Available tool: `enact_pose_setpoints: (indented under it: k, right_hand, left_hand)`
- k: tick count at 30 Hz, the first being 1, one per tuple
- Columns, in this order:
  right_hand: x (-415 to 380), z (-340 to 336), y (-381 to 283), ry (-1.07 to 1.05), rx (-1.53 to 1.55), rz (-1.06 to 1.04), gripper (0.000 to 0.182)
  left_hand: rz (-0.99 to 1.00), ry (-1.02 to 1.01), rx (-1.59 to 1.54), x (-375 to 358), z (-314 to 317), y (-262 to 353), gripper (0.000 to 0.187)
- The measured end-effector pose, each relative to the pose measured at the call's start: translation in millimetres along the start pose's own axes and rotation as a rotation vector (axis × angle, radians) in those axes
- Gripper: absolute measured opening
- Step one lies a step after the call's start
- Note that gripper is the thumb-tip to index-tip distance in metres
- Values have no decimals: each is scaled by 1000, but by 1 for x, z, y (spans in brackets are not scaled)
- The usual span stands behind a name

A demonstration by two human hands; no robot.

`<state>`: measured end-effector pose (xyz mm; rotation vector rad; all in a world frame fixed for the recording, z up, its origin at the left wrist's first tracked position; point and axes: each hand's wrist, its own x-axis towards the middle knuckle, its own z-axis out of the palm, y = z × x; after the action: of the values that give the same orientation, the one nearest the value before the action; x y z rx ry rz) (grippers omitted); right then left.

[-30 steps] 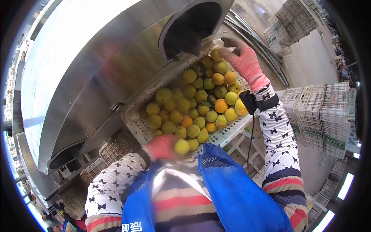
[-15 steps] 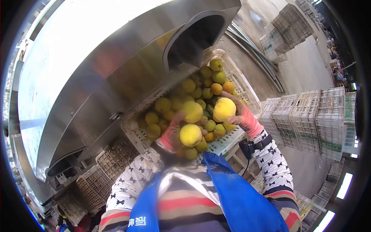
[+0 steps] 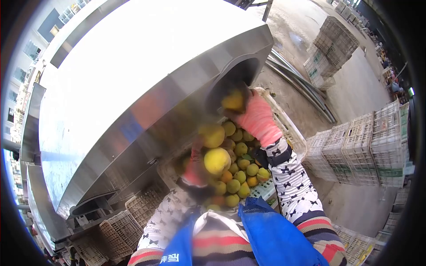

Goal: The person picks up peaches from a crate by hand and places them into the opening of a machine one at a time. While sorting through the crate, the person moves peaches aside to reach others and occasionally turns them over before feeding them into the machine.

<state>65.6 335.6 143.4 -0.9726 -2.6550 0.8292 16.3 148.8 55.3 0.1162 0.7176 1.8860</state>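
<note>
My left hand [image 3: 194, 165], in a pink glove, is closed around two large yellow peaches: a nearer peach [image 3: 217, 161] and a farther peach [image 3: 211, 135]. Both are held above a white plastic crate [image 3: 290, 133] full of green-yellow peaches [image 3: 239, 176], some with orange blush. Reaching forward, my right hand [image 3: 255, 115] grips another yellow peach [image 3: 233, 101] at the dark oval opening [image 3: 217, 91] in the side of a steel machine. Motion blurs that peach and the right fingers are partly hidden. Part of the crate lies beneath the machine's edge.
The machine's bright white top [image 3: 133, 57] fills the upper left. Stacked crates [image 3: 350, 148] stand at the right, with metal bars [image 3: 306, 86] on the floor beyond. More crates [image 3: 122, 228] are at the lower left.
My right hand has moved forward and left with its peach, from over the crate to the machine's opening. The left hand still holds two peaches. The view has shifted somewhat.
</note>
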Motion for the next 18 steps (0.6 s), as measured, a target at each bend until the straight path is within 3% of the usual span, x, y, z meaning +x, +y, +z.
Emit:
enact_pose_setpoints:
  k: [2,4,6,7,9,12,15,18]
  right_hand:
    - [67,61,30,68,-84,-117,84]
    - [76,49,13,152,-30,-213,85]
    - [40,10,3,213,169,-259,88]
    - [24,12,23,281,321,-466,93]
    - [-14,9,31,-127,663,-375,97]
    - [-53,25,33,-481,1046,-74,96]
    - [-60,20,45,-337,630,-158,100]
    - [-74,35,39,-307,1182,-95,99]
  left_hand:
    - [-36,66,12,-2,-13,-12,76]
    - [-53,44,-21,4,-6,-11,74]
    - [-108,-127,-99,8,-20,-7,72]
    - [-133,-215,-124,9,-24,-4,70]
    - [-187,-401,-133,11,-26,4,65]
    - [16,-113,377,12,-30,-5,56]
    - [81,-70,503,9,14,14,54]
    - [259,-64,878,13,15,23,69]
